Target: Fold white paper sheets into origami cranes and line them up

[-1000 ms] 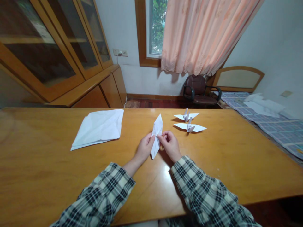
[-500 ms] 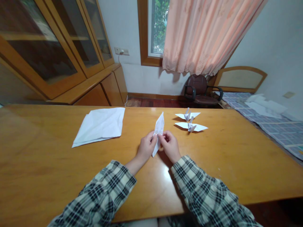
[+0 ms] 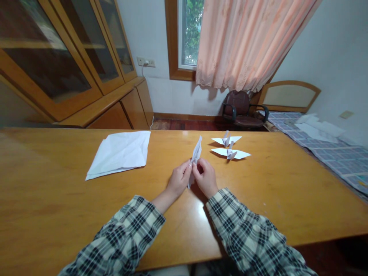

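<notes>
"What's nearest?"

"Two checked sleeves (image 3: 244,230), then the left hand (image 3: 178,177) and the right hand (image 3: 206,177), side by side."

"Are they grasping anything?"

"Both pinch the folded paper (image 3: 197,149) between thumb and fingers at its middle. It's a narrow white piece, its upper tip pointing just past twelve o'clock, its lower end partly hidden between the hands."

"And around it, on the surface (image 3: 258,199)?"

"From the hands, white sheets (image 3: 119,155) lie stacked between nine and ten o'clock. Two paper cranes (image 3: 240,154) stand near two o'clock, one just behind the other, wings spread."

"Farther off?"

"A bed (image 3: 324,155) between two and three o'clock, with crumpled white material (image 3: 317,128) on it, and a brown armchair (image 3: 240,103) at one."

"Any containers?"

"A wooden cabinet (image 3: 96,82) between ten and eleven, its glass doors closed. A shelf (image 3: 27,45) shows inside; the rest is too dark to make out."
</notes>
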Motion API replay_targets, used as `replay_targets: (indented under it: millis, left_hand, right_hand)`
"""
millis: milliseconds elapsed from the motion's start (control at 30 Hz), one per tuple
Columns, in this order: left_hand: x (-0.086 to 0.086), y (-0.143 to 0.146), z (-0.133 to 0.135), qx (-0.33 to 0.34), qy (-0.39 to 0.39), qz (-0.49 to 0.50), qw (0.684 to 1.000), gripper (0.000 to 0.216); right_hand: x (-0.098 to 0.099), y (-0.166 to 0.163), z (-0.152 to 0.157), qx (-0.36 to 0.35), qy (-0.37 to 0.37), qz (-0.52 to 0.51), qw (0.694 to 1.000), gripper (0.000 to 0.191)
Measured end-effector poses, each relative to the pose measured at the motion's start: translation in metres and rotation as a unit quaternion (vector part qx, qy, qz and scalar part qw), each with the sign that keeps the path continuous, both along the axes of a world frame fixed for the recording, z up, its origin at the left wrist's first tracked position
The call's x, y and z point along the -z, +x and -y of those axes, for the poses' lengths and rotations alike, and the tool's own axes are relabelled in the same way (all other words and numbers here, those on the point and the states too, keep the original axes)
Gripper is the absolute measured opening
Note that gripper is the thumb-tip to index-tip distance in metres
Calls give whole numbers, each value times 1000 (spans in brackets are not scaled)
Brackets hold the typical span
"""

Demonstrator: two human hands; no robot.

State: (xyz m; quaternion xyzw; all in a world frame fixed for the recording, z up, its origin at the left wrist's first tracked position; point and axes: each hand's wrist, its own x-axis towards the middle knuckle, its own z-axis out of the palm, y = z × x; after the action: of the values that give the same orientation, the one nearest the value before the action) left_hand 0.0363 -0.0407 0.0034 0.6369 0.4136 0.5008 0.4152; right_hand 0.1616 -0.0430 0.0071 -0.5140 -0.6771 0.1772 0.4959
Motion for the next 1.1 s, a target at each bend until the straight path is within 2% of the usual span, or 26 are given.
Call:
replay_targets:
  millis: [200, 333, 467, 600, 800, 933, 1100]
  left_hand:
    - [10, 2, -8, 30, -92, 106, 990, 42]
    - [9, 6, -12, 95, -180, 227, 952, 44]
    - [1, 8, -10, 119, -212, 289, 926, 45]
    - [-3, 7, -9, 125, -225, 304, 917, 42]
    - [1, 6, -9, 141, -249, 294, 912, 45]
    - [6, 7, -10, 132, -238, 280, 921, 51]
    - [11, 7, -9, 115, -230, 253, 933, 57]
  right_hand:
    - [-2, 2, -1, 4, 8, 0, 1000, 27]
    - [-2, 3, -1, 8, -3, -15, 1000, 25]
    - [-1, 4, -1, -8, -12, -41, 999, 20]
    - [0, 4, -2, -13, -19, -52, 998, 20]
    - [-1, 4, -1, -38, -21, -47, 998, 23]
    - [-3, 5, 0, -50, -18, -48, 997, 29]
    - [-3, 4, 0, -54, -37, -68, 996, 22]
